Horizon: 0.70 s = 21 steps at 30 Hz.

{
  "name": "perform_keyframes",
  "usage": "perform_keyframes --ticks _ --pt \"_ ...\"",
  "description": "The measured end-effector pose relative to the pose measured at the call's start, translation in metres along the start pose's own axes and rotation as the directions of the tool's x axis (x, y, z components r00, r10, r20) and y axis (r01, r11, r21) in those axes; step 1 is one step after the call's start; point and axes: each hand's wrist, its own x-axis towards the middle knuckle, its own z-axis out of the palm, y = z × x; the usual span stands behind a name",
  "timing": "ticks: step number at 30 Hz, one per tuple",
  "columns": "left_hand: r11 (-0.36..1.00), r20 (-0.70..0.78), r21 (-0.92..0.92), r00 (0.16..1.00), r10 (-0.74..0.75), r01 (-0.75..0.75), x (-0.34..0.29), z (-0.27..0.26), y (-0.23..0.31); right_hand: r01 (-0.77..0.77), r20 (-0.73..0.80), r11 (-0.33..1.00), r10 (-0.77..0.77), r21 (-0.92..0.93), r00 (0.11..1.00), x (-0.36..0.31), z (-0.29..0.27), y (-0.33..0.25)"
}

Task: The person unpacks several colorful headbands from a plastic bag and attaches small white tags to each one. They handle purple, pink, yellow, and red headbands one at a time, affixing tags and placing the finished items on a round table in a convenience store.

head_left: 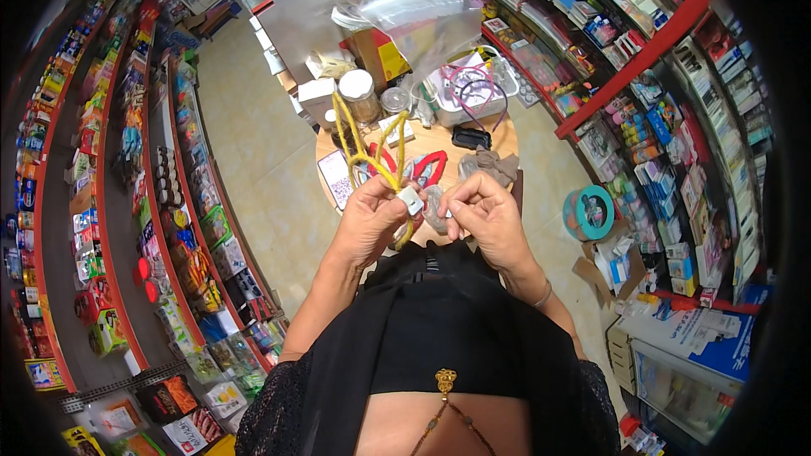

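Note:
My left hand (372, 215) is closed in a pinch on a twisted yellow pipe cleaner (397, 171), whose two long loops rise above the fingers and whose short end hangs below. A small whitish square piece (410, 200) with a dark spot sits against the yellow strand at my fingertips. Close by on the right, my right hand (488, 218) is closed too, thumb against forefinger. A tiny pale bit shows at its tips, too small to name. Behind the hands, red and grey looped pieces (432, 169) lie on the round wooden table (325, 145).
On the table stand a lidded jar (359, 95), a white box (317, 97), a clear bin (483, 89) with purple cords, a black case (470, 137), a grey cloth (498, 166) and a printed card (335, 177). Stocked shelves (110, 228) line both sides. A teal-rimmed tub (589, 213) stands right.

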Motion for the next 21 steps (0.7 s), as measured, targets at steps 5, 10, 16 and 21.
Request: perform_keyframes --ticks 5,10,16,21 --pt "0.986 -0.103 0.168 0.995 0.016 0.001 -0.001 0.003 0.003 -0.01 -0.023 1.0 0.01 -0.017 1.0 0.0 -0.001 0.001" --pt "0.958 -0.15 0.286 0.988 0.021 0.023 0.0 0.006 0.005 0.025 -0.058 0.997 -0.029 -0.069 0.998 0.001 -0.003 0.006" --pt "0.904 -0.123 0.416 0.979 0.165 -0.1 0.0 0.007 0.004 0.019 -0.097 0.999 -0.022 -0.033 0.995 0.002 -0.005 0.009" --pt "0.889 -0.128 0.445 0.975 0.182 -0.107 0.0 0.007 0.005 0.018 -0.124 1.0 -0.02 -0.017 0.992 0.004 -0.004 0.01"
